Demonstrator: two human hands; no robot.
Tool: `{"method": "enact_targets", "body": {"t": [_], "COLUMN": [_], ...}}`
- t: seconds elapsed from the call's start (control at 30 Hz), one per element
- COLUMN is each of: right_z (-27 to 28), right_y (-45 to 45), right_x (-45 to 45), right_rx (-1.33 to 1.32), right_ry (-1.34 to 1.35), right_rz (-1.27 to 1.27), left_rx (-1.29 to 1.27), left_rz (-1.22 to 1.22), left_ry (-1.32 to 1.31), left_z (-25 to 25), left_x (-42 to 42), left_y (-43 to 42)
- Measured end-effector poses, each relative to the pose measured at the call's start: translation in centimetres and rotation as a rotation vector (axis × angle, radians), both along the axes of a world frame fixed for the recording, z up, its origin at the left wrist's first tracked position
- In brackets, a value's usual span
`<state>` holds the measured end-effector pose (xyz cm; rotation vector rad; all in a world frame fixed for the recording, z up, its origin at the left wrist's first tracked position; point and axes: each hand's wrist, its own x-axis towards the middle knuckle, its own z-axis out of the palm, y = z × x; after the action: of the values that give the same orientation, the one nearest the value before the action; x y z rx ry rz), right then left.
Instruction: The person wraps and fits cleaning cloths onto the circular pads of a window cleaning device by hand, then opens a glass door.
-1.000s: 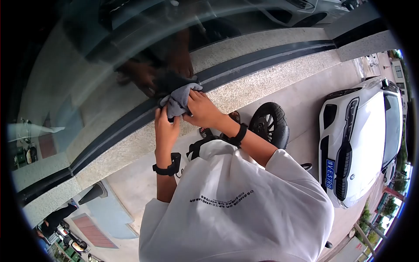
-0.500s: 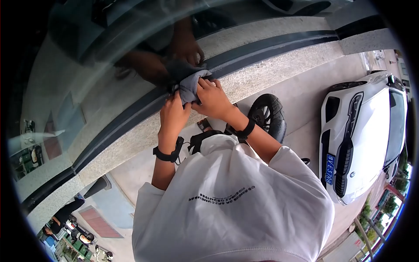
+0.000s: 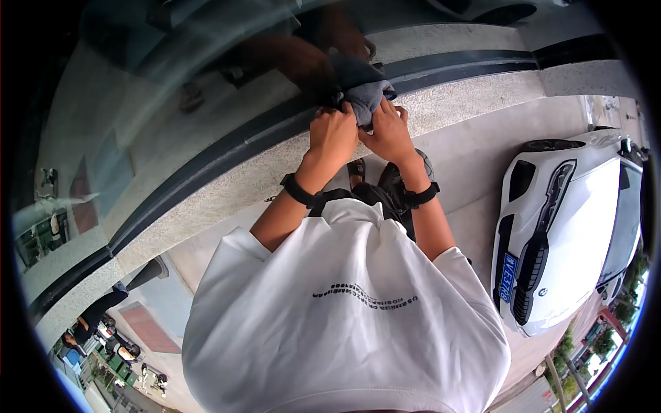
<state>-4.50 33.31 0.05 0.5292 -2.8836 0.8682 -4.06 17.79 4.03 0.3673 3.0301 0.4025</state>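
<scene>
Both hands grip a bunched grey cloth against the dark window frame at the foot of the glass. My left hand is on the left side of the cloth, fingers curled against it. On the cloth's right side is my right hand, its fingers bent over the fabric. The fingertips are partly hidden by the cloth. Dark reflections of both arms show in the glass just above. Below the frame runs a speckled stone ledge.
A white car stands at the right. A dark wheel is partly hidden behind my right forearm. At the lower left a person in dark clothes is near parked scooters.
Both hands and the grey cloth have moved right and up along the window frame. The hands keep hold of the cloth. My right arm now covers most of the wheel.
</scene>
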Motion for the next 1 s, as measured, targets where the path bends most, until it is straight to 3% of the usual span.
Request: {"method": "enact_targets", "body": {"t": [0.2,0.33,0.57,1.0], "right_z": [-0.4,0.1,2.0,0.4], "right_y": [7.3,7.9,4.1,-10.0], "right_x": [-3.1,-3.3,-2.9,0.4], "right_rx": [0.053,0.065,0.167,0.046], "right_ry": [0.002,-0.045,-0.039,0.040], "right_rz": [-0.046,-0.104,-0.045,0.191], "left_rx": [0.009,0.073,0.159,0.271], "left_rz": [-0.012,-0.054,-0.074,0.127], "left_ry": [0.256,0.336,0.036,-0.117], "left_z": [-3.6,-3.4,0.3,0.8], "left_x": [-2.7,-2.5,-1.7,4.3], "left_y": [7.9,7.9,2.1,-12.8]}}
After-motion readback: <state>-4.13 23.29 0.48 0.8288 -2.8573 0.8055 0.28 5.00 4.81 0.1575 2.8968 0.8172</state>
